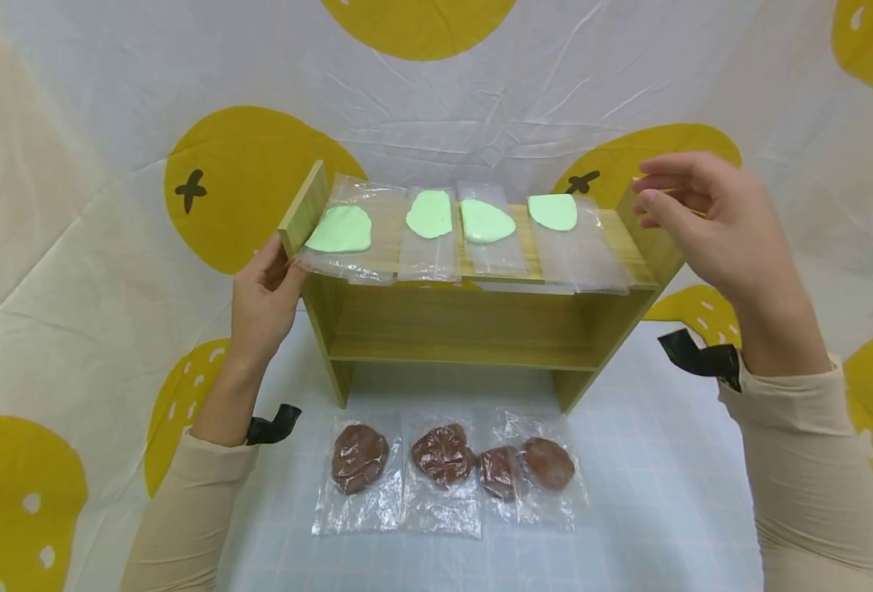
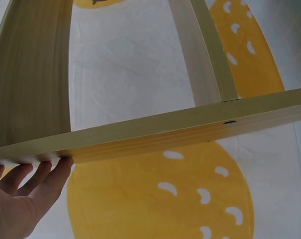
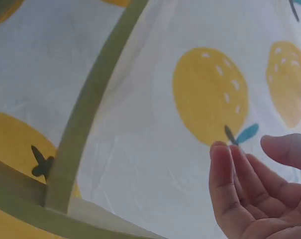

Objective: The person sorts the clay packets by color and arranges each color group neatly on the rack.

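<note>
Light wood makes the shelf (image 1: pixel 444 349), which we see standing on the table (image 1: pixel 666 493). At its left, the left hand (image 1: pixel 262 304) holds the left side board (image 1: pixel 305 210), fingers on the outer face and thumb by the front edge; how firmly, we cannot tell. If this hand pushes or lifts, we think the shelf could tilt, because the other side has no visible support. Next, clear bags (image 1: pixel 592 255) with green pieces (image 1: pixel 430 215) lie on the top board (image 1: pixel 624 238). Their ends reach past its front edge, so in our opinion a bump or a caught corner could make them slide down onto the brown lumps (image 1: pixel 359 459) in front. At the right, the right hand (image 1: pixel 728 226) is near the right side board (image 1: pixel 647 238), with fingers softly bent, thumb apart, and nothing held that we can see. A careless swing of it could knock this board.

Now we count, also from left to right: two hands, one on each side of one shelf; four green pieces in a row on four bags; below, four brown lumps inside lower bags (image 1: pixel 362 514), which seem to be four, though the last two overlap.
</note>
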`<state>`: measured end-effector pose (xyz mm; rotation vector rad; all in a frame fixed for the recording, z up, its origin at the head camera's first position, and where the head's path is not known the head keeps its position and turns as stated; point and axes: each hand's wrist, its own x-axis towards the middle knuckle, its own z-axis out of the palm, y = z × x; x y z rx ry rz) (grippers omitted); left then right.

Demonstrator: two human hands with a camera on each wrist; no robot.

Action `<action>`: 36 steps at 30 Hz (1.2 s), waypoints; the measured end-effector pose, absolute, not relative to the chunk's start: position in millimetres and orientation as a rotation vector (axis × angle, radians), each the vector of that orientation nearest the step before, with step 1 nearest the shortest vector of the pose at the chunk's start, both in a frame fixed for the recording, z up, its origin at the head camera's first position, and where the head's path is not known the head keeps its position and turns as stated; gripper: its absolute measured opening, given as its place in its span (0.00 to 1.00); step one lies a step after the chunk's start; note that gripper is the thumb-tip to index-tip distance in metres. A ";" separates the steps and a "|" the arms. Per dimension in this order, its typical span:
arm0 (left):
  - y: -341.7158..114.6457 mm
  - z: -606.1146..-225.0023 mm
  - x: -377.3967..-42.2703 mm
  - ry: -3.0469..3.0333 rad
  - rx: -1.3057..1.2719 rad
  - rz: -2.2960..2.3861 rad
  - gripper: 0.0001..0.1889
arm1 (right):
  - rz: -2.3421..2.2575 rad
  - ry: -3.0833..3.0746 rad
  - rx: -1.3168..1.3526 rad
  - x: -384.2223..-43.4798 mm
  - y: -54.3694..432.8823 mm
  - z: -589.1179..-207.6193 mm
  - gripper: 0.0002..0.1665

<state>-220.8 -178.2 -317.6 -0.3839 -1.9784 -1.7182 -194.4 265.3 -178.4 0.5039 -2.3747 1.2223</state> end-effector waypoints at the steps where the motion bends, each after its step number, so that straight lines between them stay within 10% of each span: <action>1: -178.1 -317.5 -221.0 -1.977 -0.383 -1.718 0.25 | 1.205 -2.338 0.535 -188.0 264.9 -183.2 0.18; 36: -177.6 -318.9 -222.1 -1.948 -0.402 -1.704 0.24 | 1.356 -2.310 0.605 -114.7 281.4 -413.8 0.27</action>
